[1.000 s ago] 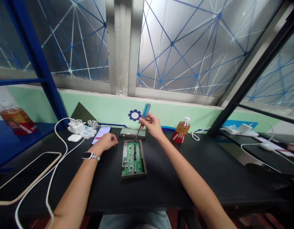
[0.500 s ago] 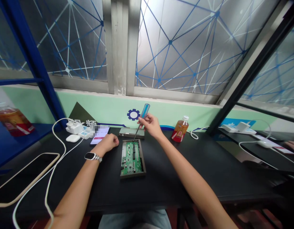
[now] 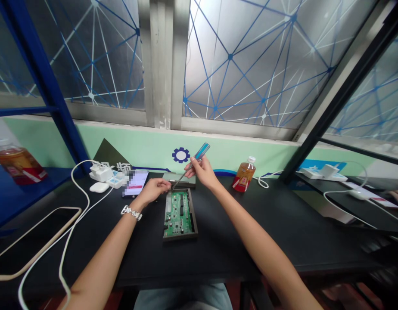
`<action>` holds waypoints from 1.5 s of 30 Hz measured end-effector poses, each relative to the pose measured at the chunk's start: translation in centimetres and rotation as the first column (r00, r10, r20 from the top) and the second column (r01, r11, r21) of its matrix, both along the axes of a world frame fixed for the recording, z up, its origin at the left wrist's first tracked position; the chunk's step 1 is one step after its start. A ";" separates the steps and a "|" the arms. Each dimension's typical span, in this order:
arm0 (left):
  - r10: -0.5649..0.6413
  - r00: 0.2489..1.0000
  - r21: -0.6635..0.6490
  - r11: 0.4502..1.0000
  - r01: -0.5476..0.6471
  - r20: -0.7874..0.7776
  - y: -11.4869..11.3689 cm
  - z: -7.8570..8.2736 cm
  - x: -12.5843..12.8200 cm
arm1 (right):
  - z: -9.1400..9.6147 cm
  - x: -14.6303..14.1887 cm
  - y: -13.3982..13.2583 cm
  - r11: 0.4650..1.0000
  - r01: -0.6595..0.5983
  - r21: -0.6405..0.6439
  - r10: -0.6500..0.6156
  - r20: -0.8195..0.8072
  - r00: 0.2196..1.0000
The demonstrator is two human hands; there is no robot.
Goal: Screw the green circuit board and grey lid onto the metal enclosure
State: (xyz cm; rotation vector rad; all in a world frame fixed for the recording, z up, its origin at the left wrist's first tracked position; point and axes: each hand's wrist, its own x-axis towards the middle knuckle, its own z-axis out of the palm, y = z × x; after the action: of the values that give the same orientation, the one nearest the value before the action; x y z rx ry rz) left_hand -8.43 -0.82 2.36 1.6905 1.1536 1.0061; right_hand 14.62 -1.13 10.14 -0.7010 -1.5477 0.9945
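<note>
At black desk, person's two hands, one screwdriver, one circuit board

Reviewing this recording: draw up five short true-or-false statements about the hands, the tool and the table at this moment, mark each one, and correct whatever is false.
1. The right hand holds a blue-handled screwdriver. True.
2. The screwdriver's tip points upward. False: it points down, close to the left hand.
3. A green circuit board sits in an open case. True.
4. The bottle on the black table is left of the case. False: that bottle stands on the black table to its right.
5. A silver band circles the left wrist. True.
</note>
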 end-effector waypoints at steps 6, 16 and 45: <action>-0.011 0.995 -0.085 0.996 0.019 0.095 -0.7 0.8 0.4 | -0.2 0.2 0.3 0.999 0.034 0.019 -0.034 0.008 0.999; -0.079 0.995 -0.016 0.997 0.078 -0.065 -0.7 0.6 0.0 | -0.2 0.5 0.5 0.998 0.057 0.021 -0.057 -0.013 0.998; -0.027 0.955 0.254 0.961 0.106 -0.296 -0.9 0.3 0.4 | 0.3 0.1 -0.2 0.993 0.106 0.054 -0.105 -0.018 0.994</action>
State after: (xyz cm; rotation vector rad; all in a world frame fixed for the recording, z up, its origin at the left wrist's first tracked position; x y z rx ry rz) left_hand -8.04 -1.74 2.63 2.1359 1.1742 0.9234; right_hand 14.75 -1.35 10.49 -0.7277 -1.5032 0.8742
